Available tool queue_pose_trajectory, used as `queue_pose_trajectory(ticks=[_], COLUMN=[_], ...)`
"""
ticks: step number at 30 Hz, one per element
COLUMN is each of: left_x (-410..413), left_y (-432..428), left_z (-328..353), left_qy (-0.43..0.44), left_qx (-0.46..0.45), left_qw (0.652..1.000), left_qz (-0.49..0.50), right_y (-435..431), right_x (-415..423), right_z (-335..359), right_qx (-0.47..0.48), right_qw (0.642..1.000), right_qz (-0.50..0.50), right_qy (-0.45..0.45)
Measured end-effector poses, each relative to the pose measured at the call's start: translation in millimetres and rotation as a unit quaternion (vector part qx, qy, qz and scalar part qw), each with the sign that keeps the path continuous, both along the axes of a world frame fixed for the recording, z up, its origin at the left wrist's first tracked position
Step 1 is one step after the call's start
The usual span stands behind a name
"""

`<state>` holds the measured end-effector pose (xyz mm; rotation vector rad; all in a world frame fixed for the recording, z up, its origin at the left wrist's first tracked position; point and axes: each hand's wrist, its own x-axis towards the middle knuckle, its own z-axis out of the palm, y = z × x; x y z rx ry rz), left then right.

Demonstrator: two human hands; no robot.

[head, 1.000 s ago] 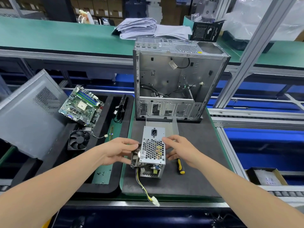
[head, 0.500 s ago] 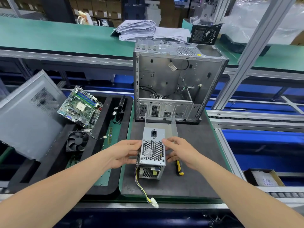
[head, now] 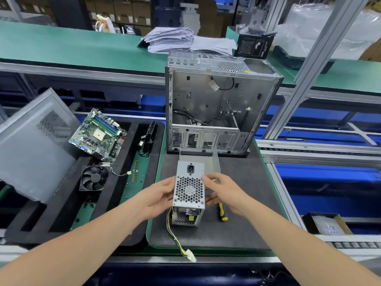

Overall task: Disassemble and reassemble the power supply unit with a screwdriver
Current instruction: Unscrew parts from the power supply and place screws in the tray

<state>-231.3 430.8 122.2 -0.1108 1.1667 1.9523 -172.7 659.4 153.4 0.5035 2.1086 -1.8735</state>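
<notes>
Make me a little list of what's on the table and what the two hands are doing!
Held thing: power supply unit, fan grille facing up
Left hand: fingers grip its left side
Right hand: fingers grip its right side
Screwdriver: on the dark mat, beside the right hand, not held
Wires: yellow and black, ending in a white plug
Behind: open computer case
Left tray: motherboard, fan
</notes>
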Motion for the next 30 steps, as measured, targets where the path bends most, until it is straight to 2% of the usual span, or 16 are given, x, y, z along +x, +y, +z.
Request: queue_pose_trajectory(ticks=[4, 7, 11, 13, 16, 24, 26, 30], left_x=[-2, -1, 0, -1, -1, 5, 4, 0], left_y=[-2, -4, -14, -18, -20, -16, -16, -18], left_z=[5, 3, 5, 9, 13, 14, 12, 7], left_qy=[0.013, -0.022, -0.047, -0.044, -0.04, -0.044, -0.053, -0.045], left_qx=[0.019, -0.03, -0.101, -0.114, -0.125, -0.15, -0.147, -0.161], left_qw=[0.999, 0.999, 0.994, 0.992, 0.991, 0.988, 0.988, 0.986], left_qz=[-0.028, -0.006, -0.017, -0.019, -0.014, -0.01, -0.008, -0.009], right_y=[0, 4, 13, 21, 31, 26, 28, 35], right_x=[0, 0, -1, -2, -3, -3, -4, 0], right_z=[-5, -9, -19, -26, -36, -53, -49, -41], right_qx=[0.003, 0.016, 0.123, 0.229, 0.381, 0.493, 0.462, 0.37], right_qw=[1.0, 1.0, 0.992, 0.972, 0.924, 0.859, 0.873, 0.921], right_qz=[-0.005, 0.002, -0.034, -0.043, 0.003, 0.068, 0.08, 0.067], right_qy=[-0.004, -0.007, 0.002, 0.004, -0.014, -0.122, -0.134, -0.102])
